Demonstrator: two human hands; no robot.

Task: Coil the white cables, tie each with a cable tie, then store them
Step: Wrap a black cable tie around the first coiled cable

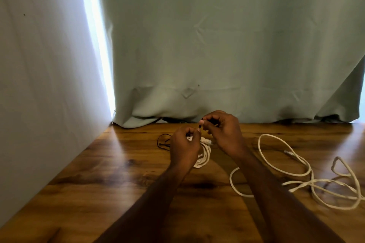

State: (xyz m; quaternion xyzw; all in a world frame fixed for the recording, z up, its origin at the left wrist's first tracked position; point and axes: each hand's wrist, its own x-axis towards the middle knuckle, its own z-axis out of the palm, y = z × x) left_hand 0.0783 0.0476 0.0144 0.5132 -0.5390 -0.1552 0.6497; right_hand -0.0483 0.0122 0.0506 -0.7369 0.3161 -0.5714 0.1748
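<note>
Head view: coil (203, 156) on counter (98, 173), half hidden behind left hand (184, 145). Both hands, left and right hand (221, 130), curled, pinching black tie (200, 126); tie mostly hidden. Two white cables: one coil, one loose cable (296, 173) well right, cut off at edge.

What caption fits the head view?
Both hands pinch a black cable tie above the coiled white cable; loose white cable lies alongside.

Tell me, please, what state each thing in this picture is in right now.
Coiled white cable: bundled in loops on the table, under the hands.
Loose white cable: uncoiled, sprawled over the table's right side.
Black cable tie: pinched between both hands above the coil.
Left hand: fingers curled, pinching the tie.
Right hand: fingers curled, pinching the tie.
Curtain: drawn, hem bunched on the table.
</note>
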